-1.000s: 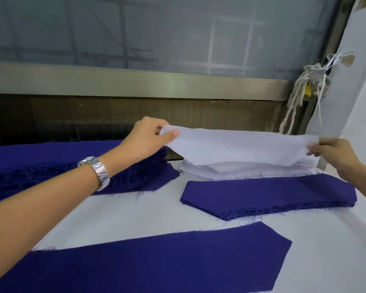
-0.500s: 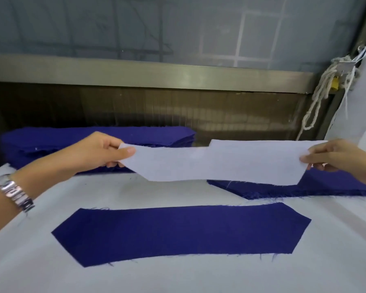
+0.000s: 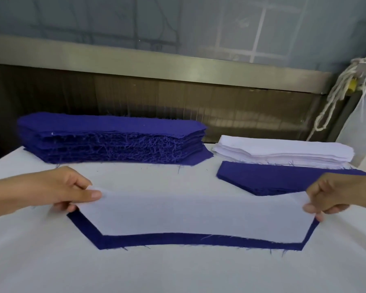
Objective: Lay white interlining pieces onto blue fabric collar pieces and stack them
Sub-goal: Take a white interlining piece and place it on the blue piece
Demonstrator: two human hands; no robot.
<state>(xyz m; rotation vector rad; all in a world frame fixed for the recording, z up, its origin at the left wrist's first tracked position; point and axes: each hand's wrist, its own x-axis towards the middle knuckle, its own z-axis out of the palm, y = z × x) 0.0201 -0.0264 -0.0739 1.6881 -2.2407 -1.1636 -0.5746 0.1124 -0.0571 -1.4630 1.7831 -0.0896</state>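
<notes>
On the pale worktop, a thin white interlining piece stretches between the left hand and right hand, each pinching one end, just over a dark blue fabric collar piece. It is probably best lowered at both ends together, with the blue margin even all round.

Head camera looks forward and down, close over the white table; wide-angle

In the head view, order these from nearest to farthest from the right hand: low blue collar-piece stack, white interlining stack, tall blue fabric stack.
1. Low blue collar-piece stack, just behind the right hand.
2. White interlining stack, behind that, at right.
3. Tall blue fabric stack, far left at back.
</notes>
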